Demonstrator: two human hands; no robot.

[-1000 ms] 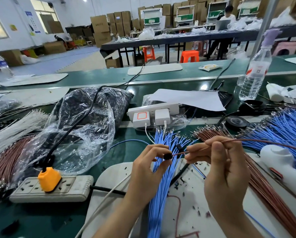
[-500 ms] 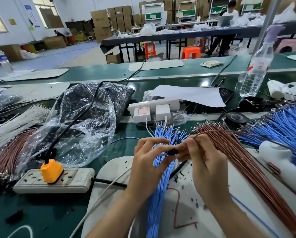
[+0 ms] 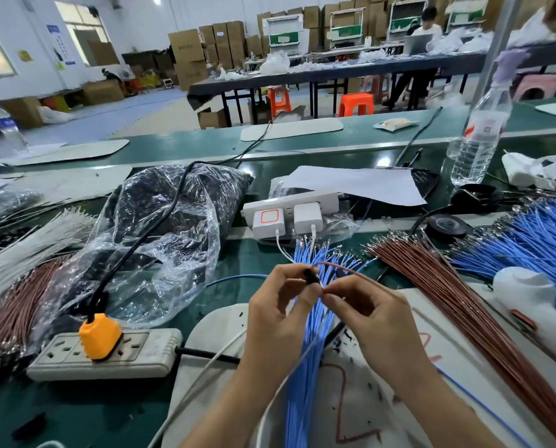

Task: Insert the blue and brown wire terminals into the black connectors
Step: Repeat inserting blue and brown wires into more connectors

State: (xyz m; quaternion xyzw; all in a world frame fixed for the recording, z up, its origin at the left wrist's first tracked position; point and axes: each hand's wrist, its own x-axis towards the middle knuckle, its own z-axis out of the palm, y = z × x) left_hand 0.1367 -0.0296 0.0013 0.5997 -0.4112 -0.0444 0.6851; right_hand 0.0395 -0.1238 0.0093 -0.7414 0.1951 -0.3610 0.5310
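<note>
Green workbench [image 3: 247, 250], wire bundles all round: left hand [image 3: 276, 315] pinches a small black plastic connector [image 3: 310, 275] over the blue wire bundle [image 3: 299, 383], right hand [image 3: 370, 321] pinches a thin brown wire [image 3: 347, 269] just beside it; brown insertion apparently under way, next needs the terminal lined up and pushed home.

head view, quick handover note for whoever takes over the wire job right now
Left hand: pinches a black connector.
Right hand: pinches the brown wire right beside the connector.
Stock: blue wire bundle lies under the hands, brown wire bundle to the right.
Done: the brown wire's end is at the connector; whether its terminal is seated cannot be seen.
Left: seat it, add a blue wire, then carry on through the bundles.
</note>
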